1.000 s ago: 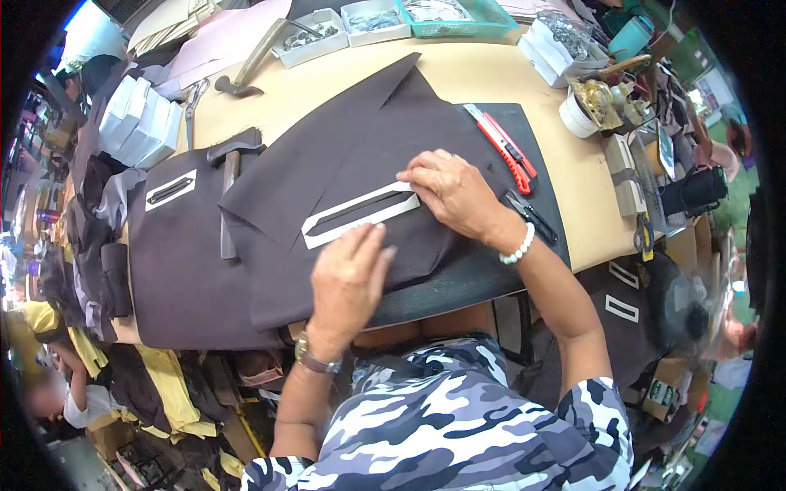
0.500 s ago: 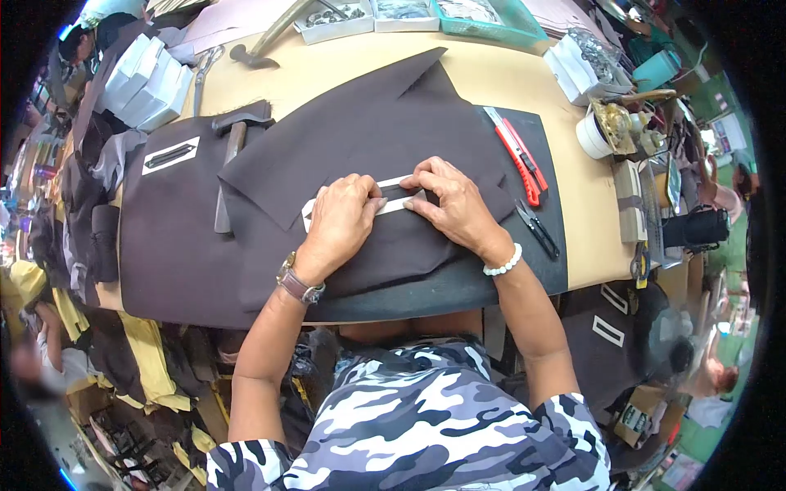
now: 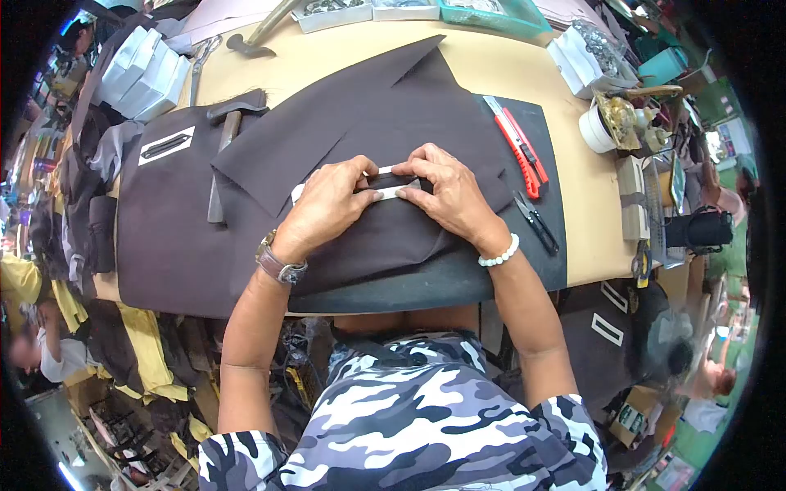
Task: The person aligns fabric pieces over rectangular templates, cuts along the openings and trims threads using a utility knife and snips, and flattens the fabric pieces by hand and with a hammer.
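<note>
Dark brown fabric (image 3: 368, 254) lies spread over a black mat (image 3: 524, 254). On it is a white rectangular frame (image 3: 391, 193) with a dark slot in its middle, partly covered by both hands. My left hand (image 3: 327, 204) pinches the left part of the frame, thumb on the lower strip and fingers at the upper one. At its right part, my right hand (image 3: 446, 190) pinches in the same way. Further left, a second white frame (image 3: 167, 146) with a dark slot lies on the fabric, and a hammer (image 3: 225, 155) rests beside the folded piece.
Red utility knives (image 3: 520, 151) and small black-handled snips (image 3: 536, 222) lie on the mat to the right. At the back are another hammer (image 3: 254, 45), scissors (image 3: 201, 69) and a teal tray (image 3: 499, 16). A white pot (image 3: 596, 131) stands at the right.
Both hands have shifted slightly; my left hand has slid left along the frame, with its fingers and thumb spread wider around the slot. The fabric sits a little higher in view.
</note>
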Demonstrator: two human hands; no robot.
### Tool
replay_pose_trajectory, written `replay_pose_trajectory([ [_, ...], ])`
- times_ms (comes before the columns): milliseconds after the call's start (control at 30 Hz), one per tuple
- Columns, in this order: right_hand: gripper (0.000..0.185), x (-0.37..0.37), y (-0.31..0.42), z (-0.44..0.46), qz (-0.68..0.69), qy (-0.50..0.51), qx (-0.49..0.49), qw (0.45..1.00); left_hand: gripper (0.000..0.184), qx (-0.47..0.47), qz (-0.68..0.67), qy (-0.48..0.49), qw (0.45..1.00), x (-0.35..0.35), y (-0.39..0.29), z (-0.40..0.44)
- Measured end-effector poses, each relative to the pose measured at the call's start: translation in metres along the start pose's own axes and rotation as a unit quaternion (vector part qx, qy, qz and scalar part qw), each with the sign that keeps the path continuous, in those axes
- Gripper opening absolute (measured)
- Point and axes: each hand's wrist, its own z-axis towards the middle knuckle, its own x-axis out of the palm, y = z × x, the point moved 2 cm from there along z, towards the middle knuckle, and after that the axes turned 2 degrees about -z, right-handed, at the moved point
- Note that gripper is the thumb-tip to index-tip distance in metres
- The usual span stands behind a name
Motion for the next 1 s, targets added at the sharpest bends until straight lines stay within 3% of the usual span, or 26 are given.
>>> replay_pose_trajectory([
  [100, 0.025, 0.000, 0.001, 0.001, -0.001, 0.009, 0.000, 1.000, 0.026, -0.021, -0.035, -0.011, 0.999, 0.000, 0.004, -0.003],
  [567, 0.018, -0.020, -0.008, 0.013, 0.008, 0.122, -0.038, 0.992, 0.015, 0.069, -0.037, -0.072, 0.994, 0.006, 0.022, -0.018],
  [600, 0.029, -0.017, -0.008, 0.017, -0.046, 0.104, -0.021, 0.993, 0.014, 0.072, -0.040, -0.077, 0.994, 0.006, 0.022, -0.019],
  [700, 0.040, 0.004, -0.011, 0.023, -0.194, -0.025, -0.102, 0.975, 0.013, 0.083, -0.014, -0.082, 0.993, 0.006, 0.022, -0.020],
  [733, 0.050, 0.014, -0.012, 0.024, -0.176, 0.024, -0.063, 0.982, 0.013, 0.087, -0.014, -0.088, 0.992, 0.007, 0.022, -0.020],
  [833, 0.053, 0.033, -0.004, 0.023, -0.200, 0.005, -0.096, 0.975, 0.013, 0.102, 0.013, -0.093, 0.990, 0.005, 0.022, -0.023],
  [900, 0.057, 0.022, -0.008, 0.017, -0.188, 0.007, -0.063, 0.980, 0.013, 0.112, 0.066, -0.091, 0.987, -0.006, 0.021, -0.034],
  [1000, 0.059, 0.007, -0.016, 0.011, -0.171, 0.012, -0.022, 0.985, 0.014, 0.031, 0.028, -0.038, 0.998, -0.024, 0.033, -0.048],
])
